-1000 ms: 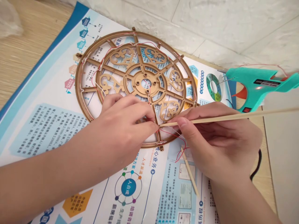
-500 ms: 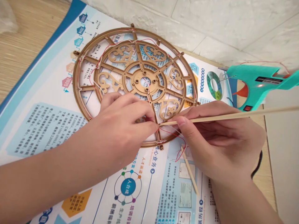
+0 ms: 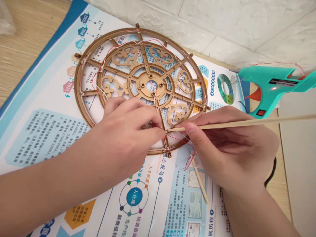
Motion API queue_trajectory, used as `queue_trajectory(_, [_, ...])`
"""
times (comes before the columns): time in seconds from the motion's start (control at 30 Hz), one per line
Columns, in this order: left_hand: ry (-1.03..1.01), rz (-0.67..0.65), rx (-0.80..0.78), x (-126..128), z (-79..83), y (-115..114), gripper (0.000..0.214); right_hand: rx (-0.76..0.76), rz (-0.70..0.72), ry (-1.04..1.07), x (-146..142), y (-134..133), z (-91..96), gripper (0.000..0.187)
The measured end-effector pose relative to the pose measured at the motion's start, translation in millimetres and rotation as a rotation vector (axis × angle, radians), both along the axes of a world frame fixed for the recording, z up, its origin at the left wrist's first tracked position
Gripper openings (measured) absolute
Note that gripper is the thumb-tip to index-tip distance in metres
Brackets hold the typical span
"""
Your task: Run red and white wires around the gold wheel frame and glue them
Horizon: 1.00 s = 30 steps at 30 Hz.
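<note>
A round bronze-coloured frame (image 3: 151,86) with spokes and scrollwork lies on a printed poster. Thin red and white wires (image 3: 105,64) run along its rings and spokes. My right hand (image 3: 227,144) pinches a thin wooden stick (image 3: 237,123), whose tip touches a spoke near the frame's lower rim. My left hand (image 3: 128,135) rests over the lower left of the frame, thumb and forefinger closed at that same spot beside the stick's tip. What those fingers hold, if anything, is hidden. Loose red wire (image 3: 190,160) trails off the rim between my hands.
A teal glue gun (image 3: 274,87) with a lit light stands at the right, near the pale tiled wall (image 3: 237,26). A short wooden stick (image 3: 200,182) lies on the poster (image 3: 44,138). Clear plastic (image 3: 6,19) sits at the top left of the wooden surface.
The whole view has shifted slightly, with everything a little further left. Both hands keep their places at the frame, and the stick's tip remains at the same spoke.
</note>
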<state>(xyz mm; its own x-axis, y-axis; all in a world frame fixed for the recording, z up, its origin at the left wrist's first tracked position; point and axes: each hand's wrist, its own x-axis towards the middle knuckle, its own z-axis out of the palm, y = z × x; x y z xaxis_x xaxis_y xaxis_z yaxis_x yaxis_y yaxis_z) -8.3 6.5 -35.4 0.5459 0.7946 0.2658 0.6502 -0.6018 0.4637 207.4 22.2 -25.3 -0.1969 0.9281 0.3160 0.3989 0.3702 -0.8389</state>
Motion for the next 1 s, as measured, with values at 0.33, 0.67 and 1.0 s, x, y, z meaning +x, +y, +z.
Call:
queue_trajectory(0.33, [-0.002,0.002,-0.002,0.3,1.6,0.4,0.028,0.029,0.023,-0.007,1.3,0.0,0.0,0.017])
queue_trajectory(0.67, [0.006,-0.005,-0.004,0.0,1.9,0.0,0.029,0.043,0.038,-0.070,2.7,-0.1,-1.1,0.014])
queue_trajectory(1.0, [0.001,0.002,-0.001,0.3,0.6,-1.1,0.031,0.051,0.062,-0.132,7.6,0.0,-2.3,0.015])
